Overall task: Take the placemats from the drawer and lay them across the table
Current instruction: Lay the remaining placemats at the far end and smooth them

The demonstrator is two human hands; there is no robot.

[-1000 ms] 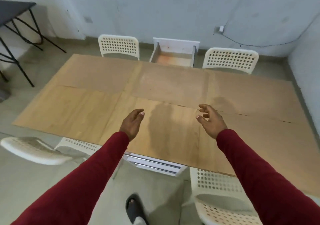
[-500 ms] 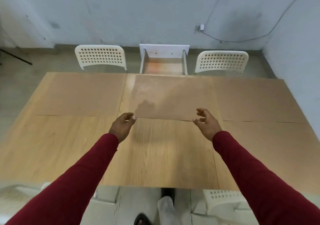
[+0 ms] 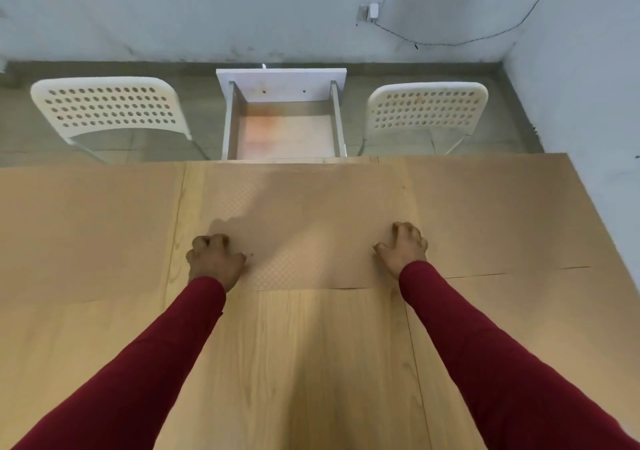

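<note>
A thin tan placemat (image 3: 304, 221) with a fine dotted texture lies flat at the far middle of the wooden table (image 3: 304, 363). My left hand (image 3: 214, 259) presses on its near-left corner with fingers curled. At the mat's right edge my right hand (image 3: 403, 250) does the same. More tan placemats lie to the left (image 3: 86, 228) and to the right (image 3: 491, 214), and further ones cover the near sides. Beyond the table's far edge a white drawer (image 3: 282, 86) stands pulled out, with only its bare bottom showing.
Two white perforated chairs (image 3: 107, 106) (image 3: 427, 108) flank the drawer at the far side. A grey wall (image 3: 588, 103) runs close along the table's right end, and a black cable hangs on the back wall.
My view has swung to face the table squarely and closer. Both hands moved forward from the mat's near edge onto the middle placemat, and their fingers curled down on it.
</note>
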